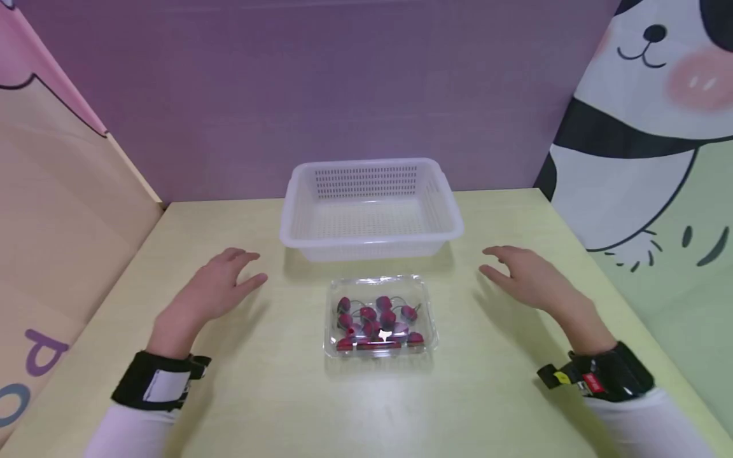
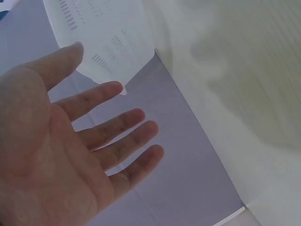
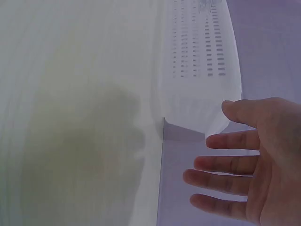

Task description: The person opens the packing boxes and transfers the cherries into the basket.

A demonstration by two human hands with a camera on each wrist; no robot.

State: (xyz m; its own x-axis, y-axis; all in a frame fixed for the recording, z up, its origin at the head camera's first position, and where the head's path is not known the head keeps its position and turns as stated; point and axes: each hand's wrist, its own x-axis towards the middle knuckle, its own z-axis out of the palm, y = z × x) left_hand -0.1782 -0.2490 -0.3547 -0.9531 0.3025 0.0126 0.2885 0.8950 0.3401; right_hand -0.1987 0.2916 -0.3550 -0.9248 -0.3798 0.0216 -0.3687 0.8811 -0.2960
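With left hand (image 1: 213, 290) and right hand (image 1: 532, 280) both spread, I should approach the clear box (image 1: 375, 288) between them gently.

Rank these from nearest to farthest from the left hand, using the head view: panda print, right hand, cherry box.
1. Cherry box: on the table, between the two hands.
2. Right hand: over the table's right side.
3. Panda print: beyond the table's right edge.

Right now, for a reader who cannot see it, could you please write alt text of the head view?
A clear box of cherries sits on a table between the left hand and the right hand, both raised and empty. A white basket stands behind the box.
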